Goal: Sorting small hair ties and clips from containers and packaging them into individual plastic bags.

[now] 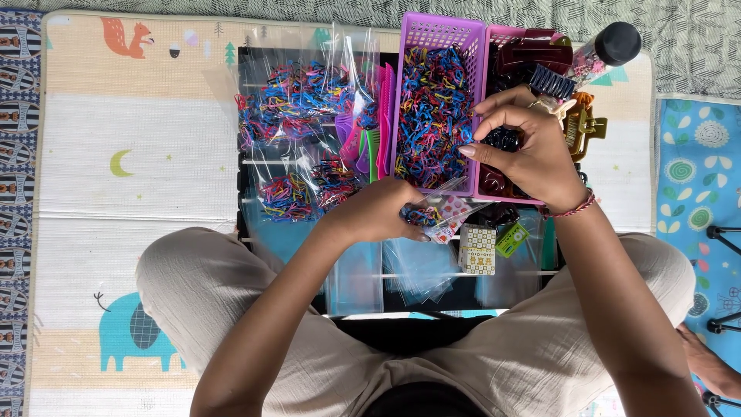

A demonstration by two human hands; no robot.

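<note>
Beige trouser knees (pixel 231 309) frame the tray; left hand (pixel 378 212) grasps a small clear plastic bag (pixel 440 212) at its edge, right hand (pixel 525 150) pinches bands over the purple plastic basket (pixel 432 35); open mat (pixel 139 154) lies left.

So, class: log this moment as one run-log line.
left hand: holds clear bag | right hand: pinching over purple basket of small elastic bands

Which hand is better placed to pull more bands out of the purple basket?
Right. The right hand hovers at the purple basket rim, fingertips over the coloured bands. The left hand is occupied holding a small clear bag.
</note>
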